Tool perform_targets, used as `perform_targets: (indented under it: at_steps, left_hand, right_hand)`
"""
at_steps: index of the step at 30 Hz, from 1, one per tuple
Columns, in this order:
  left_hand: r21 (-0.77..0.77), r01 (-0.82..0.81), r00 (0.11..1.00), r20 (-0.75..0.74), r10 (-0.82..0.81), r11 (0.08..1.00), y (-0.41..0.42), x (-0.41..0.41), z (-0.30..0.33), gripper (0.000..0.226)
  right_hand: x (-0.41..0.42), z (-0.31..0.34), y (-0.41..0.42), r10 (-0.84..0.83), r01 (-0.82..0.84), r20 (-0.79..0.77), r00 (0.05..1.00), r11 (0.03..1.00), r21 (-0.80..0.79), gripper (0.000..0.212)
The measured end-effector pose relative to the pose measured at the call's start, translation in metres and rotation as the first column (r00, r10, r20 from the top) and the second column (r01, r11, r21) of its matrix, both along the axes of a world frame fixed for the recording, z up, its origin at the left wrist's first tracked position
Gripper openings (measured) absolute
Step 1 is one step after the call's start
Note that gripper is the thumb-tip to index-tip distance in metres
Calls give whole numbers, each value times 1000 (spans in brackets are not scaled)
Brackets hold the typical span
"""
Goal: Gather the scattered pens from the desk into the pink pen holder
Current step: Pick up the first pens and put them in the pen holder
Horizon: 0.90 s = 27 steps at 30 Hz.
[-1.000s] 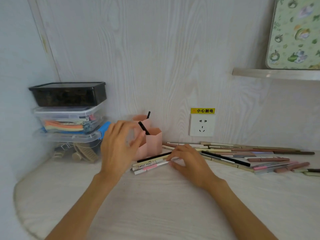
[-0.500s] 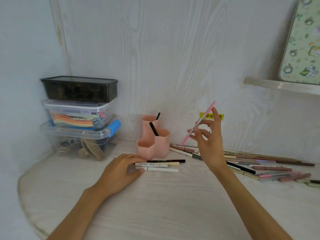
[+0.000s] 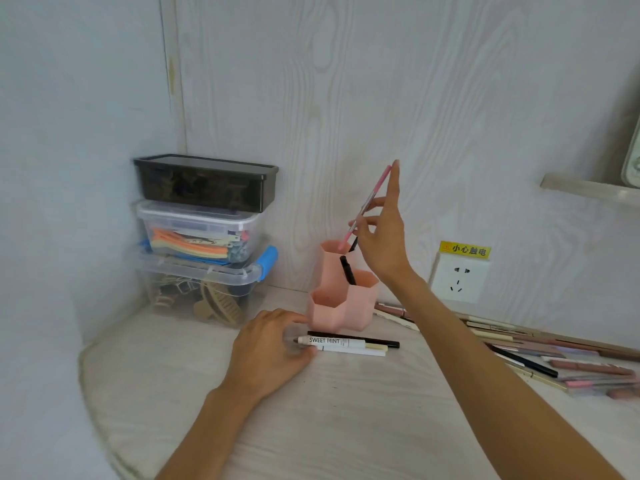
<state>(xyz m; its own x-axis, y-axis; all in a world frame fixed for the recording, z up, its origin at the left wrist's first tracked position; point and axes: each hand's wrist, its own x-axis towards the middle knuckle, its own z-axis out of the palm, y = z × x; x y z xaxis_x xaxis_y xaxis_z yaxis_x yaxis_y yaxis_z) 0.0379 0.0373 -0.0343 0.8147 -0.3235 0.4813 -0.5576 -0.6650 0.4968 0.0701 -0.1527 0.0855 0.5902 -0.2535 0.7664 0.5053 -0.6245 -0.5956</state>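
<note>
Pink pen (image 3: 367, 203), pinched in right fingers (image 3: 372, 202), now tips into holder (image 3: 341, 299); left hand (image 3: 273, 348) touches pens beside it, fingers relaxed.

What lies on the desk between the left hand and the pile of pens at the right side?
In the head view, three pens lie side by side in front of the pink pen holder, touching the left hand; then bare desk up to the pile.

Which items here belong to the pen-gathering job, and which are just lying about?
Job: pink pen in right hand; holder; three pens by left hand; pen pile.
Lying about: stacked boxes; socket; shelf.
</note>
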Motion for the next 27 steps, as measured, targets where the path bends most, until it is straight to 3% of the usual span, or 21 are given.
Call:
perform_targets:
  at_steps: [4,7,9,12,15,18,21,24,27]
  left_hand:
    - [8,-13,999,-31,13,1000,0,-5,5,34]
    - [21,-33,998,-57,34,999,1,-3,5,35]
    - [15,-61,996,-71,62,998,4,-2,5,32]
    - [17,-83,994,-71,84,996,9,-1,5,25]
    - [-1,-111,988,-108,110,994,11,-1,4,12]
    - [-13,-108,985,-134,106,994,8,-3,6,4]
    - [-7,-23,985,-169,22,1000,6,-7,5,9]
    - [-33,55,978,-198,-60,998,7,-7,3,17]
    - [-254,137,951,-236,-199,958,5,-10,7,19]
  right_hand:
    - [-1,-10,4,-26,16,-105,994,996,-88,82]
    - [-5,-12,0,-157,116,-155,975,963,-242,42]
    - [-8,-14,-6,-239,189,-130,962,931,-313,29]
    - [-30,-20,-15,-264,245,-51,963,941,-235,26]
    - [-64,-46,-22,-229,193,-148,962,955,-224,11]
    - [-91,-84,-25,-132,-31,-430,893,936,-352,13]
    - [-99,-110,-32,-104,-186,-564,819,882,-433,25]
    - [-107,-111,-45,-119,-148,-568,814,904,-402,20]
    - [-113,-113,-63,-199,-52,-526,827,904,-424,14]
